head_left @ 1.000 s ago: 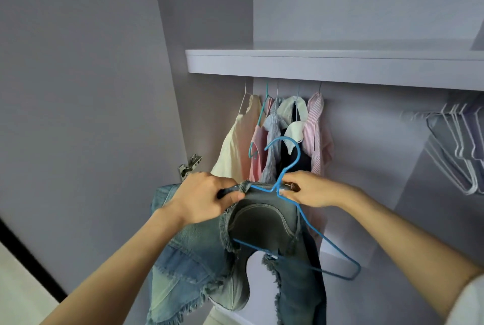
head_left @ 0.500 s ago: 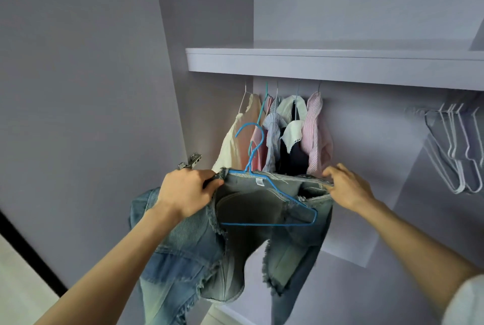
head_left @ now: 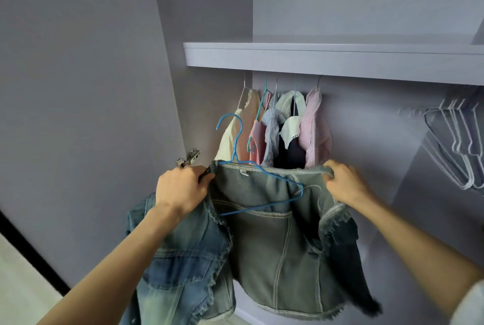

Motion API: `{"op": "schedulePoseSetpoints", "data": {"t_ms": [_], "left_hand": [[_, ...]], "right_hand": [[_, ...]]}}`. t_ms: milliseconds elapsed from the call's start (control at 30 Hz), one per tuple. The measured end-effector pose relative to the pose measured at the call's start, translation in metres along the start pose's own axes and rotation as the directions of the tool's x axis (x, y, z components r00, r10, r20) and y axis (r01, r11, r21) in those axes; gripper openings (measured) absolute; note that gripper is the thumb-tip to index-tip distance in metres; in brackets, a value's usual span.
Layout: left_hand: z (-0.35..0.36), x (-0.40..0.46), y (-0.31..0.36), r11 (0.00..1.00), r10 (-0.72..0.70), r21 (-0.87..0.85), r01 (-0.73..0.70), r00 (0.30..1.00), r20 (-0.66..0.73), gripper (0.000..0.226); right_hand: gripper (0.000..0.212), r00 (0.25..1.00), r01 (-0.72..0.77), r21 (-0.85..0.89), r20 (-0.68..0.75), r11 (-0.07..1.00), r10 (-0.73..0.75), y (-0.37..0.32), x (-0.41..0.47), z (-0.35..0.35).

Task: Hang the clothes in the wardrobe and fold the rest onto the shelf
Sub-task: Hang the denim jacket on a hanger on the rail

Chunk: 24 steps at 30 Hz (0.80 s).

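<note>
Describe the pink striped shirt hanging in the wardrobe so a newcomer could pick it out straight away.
Find the long shelf across the wardrobe; under its left part hangs a tight cluster of garments. The pink striped shirt is the rightmost of them, next to the dark garment with the white collar. Only it has fine pink-and-white vertical stripes; the plain pink top sits further left.

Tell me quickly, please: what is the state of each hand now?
Left hand: closed, grips the denim jacket at its left shoulder.
Right hand: closed, grips the jacket's right shoulder edge.
</note>
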<state>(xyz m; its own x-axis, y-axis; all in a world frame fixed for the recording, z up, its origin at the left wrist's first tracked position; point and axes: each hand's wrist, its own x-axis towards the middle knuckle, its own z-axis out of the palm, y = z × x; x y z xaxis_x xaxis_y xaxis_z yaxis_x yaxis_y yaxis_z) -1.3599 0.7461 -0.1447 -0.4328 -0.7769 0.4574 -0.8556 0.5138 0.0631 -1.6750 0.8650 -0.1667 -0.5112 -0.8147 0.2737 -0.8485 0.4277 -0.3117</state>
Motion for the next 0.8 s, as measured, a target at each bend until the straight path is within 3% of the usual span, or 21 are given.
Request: {"op": "schedulePoseSetpoints", "data": {"t_ms": [200, 300, 333, 400, 467, 500, 533, 567, 633, 700, 800], "left_hand": [[0.015, -0.002, 0.013, 0.998, 0.024, 0.057, -0.026, 0.999, 0.046, 0.033], [0.015, 0.003, 0.012, 0.993, -0.068, -0.092, 0.07, 0.997, 0.032, 0.033], [0.015, 0.005, 0.011, 0.981, -0.11, -0.159, 0.113, 0.993, 0.032, 0.033], [0.015, 0.008, 0.009, 0.955, -0.166, -0.247, 0.167, 0.986, 0.025, 0.033], [0.016, 0.009, 0.007, 0.949, -0.151, -0.28, 0.143, 0.989, -0.008, 0.035], [0.017, 0.008, 0.007, 0.953, -0.124, -0.284, 0.111, 0.992, -0.03, 0.035], [0.017, 0.006, 0.006, 0.956, -0.092, -0.283, 0.074, 0.995, -0.05, 0.035], [0.017, 0.004, 0.004, 0.959, -0.057, -0.282, 0.036, 0.996, -0.068, 0.035], [0.016, 0.001, 0.0, 0.955, -0.003, -0.295, -0.024, 0.996, -0.09, 0.035], [0.013, 0.0, -0.005, 0.945, 0.025, -0.324, -0.055, 0.995, -0.097, 0.034], [0.01, -0.002, -0.009, 0.922, 0.029, -0.383, -0.059, 0.996, -0.083, 0.033]], "right_hand": [[0.019, 0.954, 0.051, 0.311, -0.296, 0.949, 0.046, -0.023, -0.011, -0.016], [0.019, 0.957, 0.173, 0.432, -0.286, 0.885, -0.048, -0.025, -0.023, -0.016], [0.02, 0.972, 0.197, 0.473, -0.206, 0.859, -0.11, -0.025, -0.027, -0.015], [0.017, 0.955, 0.129, 0.569, 0.149, 0.812, -0.256, -0.024, -0.037, -0.009], [0.012, 0.774, -0.047, 0.519, 0.559, 0.854, -0.297, -0.021, -0.044, -0.001], [0.021, 0.72, -0.075, 0.469, 0.636, 0.88, -0.278, -0.017, -0.045, 0.004], [0.025, 0.746, -0.071, 0.452, 0.615, 0.889, -0.253, -0.014, -0.044, 0.007], [0.022, 0.829, -0.047, 0.46, 0.513, 0.887, -0.221, -0.011, -0.042, 0.009], [0.022, 0.972, 0.068, 0.382, 0.181, 0.922, -0.147, -0.006, -0.035, 0.008], [0.036, 0.976, 0.215, 0.209, -0.015, 0.954, -0.217, -0.007, -0.026, 0.004], [0.047, 0.924, 0.383, 0.031, 0.003, 0.923, -0.383, -0.018, -0.017, 0.006]]}}
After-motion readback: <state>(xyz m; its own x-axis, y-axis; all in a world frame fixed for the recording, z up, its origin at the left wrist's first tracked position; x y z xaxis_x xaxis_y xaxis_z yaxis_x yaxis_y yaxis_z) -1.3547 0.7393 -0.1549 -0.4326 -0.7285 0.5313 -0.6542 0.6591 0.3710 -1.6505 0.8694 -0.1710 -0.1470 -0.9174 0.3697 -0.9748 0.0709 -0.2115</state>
